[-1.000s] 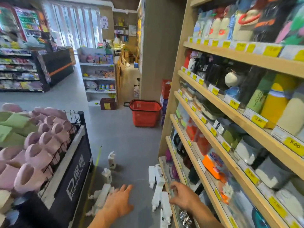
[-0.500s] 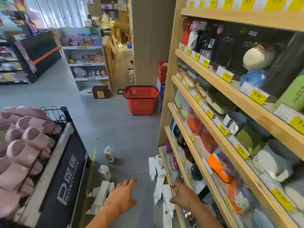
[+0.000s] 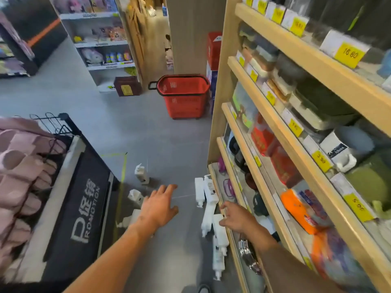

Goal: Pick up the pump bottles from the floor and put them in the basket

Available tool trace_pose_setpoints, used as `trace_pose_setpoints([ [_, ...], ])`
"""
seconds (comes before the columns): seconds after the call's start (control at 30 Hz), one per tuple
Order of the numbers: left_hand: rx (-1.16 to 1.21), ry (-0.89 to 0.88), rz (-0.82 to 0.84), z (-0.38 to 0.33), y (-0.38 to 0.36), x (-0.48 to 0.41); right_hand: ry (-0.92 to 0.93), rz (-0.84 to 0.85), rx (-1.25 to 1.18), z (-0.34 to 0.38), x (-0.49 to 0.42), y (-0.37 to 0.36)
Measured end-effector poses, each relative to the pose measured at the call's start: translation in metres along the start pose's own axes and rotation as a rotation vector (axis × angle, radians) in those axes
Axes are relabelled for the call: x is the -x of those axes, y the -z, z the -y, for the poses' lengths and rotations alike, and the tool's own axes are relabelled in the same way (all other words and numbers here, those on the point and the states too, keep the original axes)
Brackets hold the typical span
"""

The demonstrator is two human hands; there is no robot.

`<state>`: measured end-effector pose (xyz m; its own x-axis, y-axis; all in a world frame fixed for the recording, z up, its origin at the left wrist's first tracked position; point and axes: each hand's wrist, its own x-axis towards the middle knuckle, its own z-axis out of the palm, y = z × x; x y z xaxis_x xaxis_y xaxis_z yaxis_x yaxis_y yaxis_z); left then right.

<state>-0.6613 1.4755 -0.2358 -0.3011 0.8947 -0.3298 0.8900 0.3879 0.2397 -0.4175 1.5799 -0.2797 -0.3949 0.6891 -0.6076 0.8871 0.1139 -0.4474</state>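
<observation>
Several white pump bottles lie on the grey floor. One group (image 3: 206,210) lies along the foot of the wooden shelf unit on the right. Two short bottles stand further left, one (image 3: 139,172) upright and one (image 3: 134,196) near my left hand, and another (image 3: 130,218) lies partly hidden under my left wrist. My left hand (image 3: 159,206) reaches forward above the floor with straight fingers and holds nothing. My right hand (image 3: 234,217) hovers beside the lowest shelf edge, next to the lying bottles, fingers loosely bent and holding nothing. The red basket (image 3: 183,96) stands on the floor further down the aisle.
A wooden shelf unit (image 3: 275,127) full of goods lines the right side. On the left stands a black promotion bin (image 3: 82,204) piled with pink slippers. A brown box (image 3: 127,86) and white shelves (image 3: 101,43) stand at the back. Yellow tape (image 3: 122,172) marks the floor.
The view has tilted down and moved closer to the floor. Both hands have reached further forward toward the bottles. No bottle has moved.
</observation>
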Motion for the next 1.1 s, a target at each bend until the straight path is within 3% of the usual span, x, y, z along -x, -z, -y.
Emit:
trace_pose_setpoints([
  [0.3,0.071,-0.003,0.091,0.021,-0.096,-0.071,-0.028,0.032,-0.008,-0.019,-0.086,-0.062],
  [0.53,0.189,0.087,0.228,0.055,-0.282,-0.109,-0.175,0.086,-0.027,-0.111,-0.166,-0.188],
  [0.8,0.229,0.109,0.405,0.067,-0.5,-0.153,-0.384,0.022,-0.104,-0.227,-0.285,-0.327],
  [1.1,0.295,0.159,0.474,0.095,-0.673,-0.194,-0.382,-0.161,0.017,-0.304,-0.394,-0.396],
])
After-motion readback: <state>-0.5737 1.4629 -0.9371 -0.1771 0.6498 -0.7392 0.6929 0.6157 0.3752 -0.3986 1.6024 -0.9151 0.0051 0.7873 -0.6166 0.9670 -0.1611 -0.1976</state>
